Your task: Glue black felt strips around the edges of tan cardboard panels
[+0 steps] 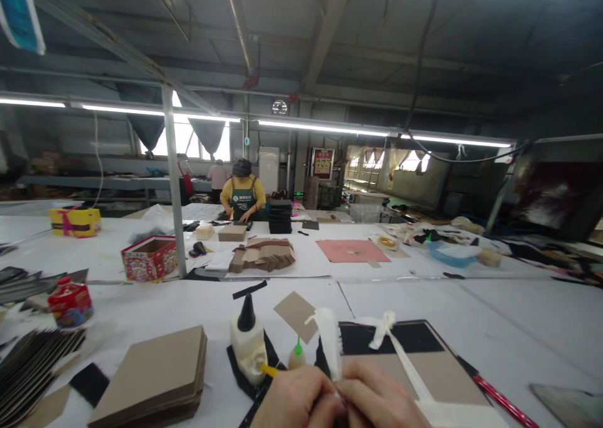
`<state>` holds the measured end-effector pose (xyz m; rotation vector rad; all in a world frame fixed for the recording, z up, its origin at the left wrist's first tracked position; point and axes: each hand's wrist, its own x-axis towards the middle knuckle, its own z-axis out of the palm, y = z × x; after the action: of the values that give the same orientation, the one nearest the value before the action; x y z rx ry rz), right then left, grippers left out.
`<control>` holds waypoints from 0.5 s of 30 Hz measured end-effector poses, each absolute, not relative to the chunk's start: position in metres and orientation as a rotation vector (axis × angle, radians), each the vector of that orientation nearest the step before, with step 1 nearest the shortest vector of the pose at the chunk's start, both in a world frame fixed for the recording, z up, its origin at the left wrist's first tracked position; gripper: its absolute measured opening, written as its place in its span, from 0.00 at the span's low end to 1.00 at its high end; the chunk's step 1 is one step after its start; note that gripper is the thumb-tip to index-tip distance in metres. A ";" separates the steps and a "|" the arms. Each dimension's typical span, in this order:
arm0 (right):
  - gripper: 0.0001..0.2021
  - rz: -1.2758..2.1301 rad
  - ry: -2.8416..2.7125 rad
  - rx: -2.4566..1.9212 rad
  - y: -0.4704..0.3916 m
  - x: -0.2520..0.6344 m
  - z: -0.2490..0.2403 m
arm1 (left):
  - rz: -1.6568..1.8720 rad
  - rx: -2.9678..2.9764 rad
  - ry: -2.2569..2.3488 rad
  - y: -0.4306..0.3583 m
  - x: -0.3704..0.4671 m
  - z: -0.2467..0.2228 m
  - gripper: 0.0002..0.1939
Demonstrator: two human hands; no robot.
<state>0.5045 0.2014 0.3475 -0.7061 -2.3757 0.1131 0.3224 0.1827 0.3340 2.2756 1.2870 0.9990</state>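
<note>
At the bottom centre my left hand (296, 398) and my right hand (377, 398) meet with fingers pinched together. A white cloth strip (330, 337) rises from between their fingertips. Beneath and beyond my right hand lies a brown board with a black band (358, 340), crossed by a knotted white strip (406, 360). A white glue bottle with a black nozzle (245, 343) stands left of my hands, with a yellow stick at its side. Just behind my left hand is a small bottle with a green tip (297, 356).
A stack of brown boards (151, 368) sits on the left, near dark sheets (35, 368) and a red container (70, 303). A red pen (504, 400) lies at right. Across the table, a person in a yellow top (244, 192) works behind a metal post (174, 183).
</note>
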 end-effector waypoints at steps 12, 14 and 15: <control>0.08 1.037 -2.231 -1.220 0.194 0.496 0.389 | 1.040 2.256 1.100 0.185 0.325 0.336 0.18; 0.10 0.821 -2.297 -1.184 0.194 0.494 0.384 | 1.024 2.069 1.129 0.185 0.327 0.338 0.19; 0.10 0.726 -2.306 -1.155 0.193 0.493 0.381 | 1.024 1.991 1.138 0.184 0.327 0.339 0.19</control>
<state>0.4925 0.1934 0.3809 -1.1554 -2.3055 0.7256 0.3273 0.1842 0.3388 1.9909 1.1382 1.0243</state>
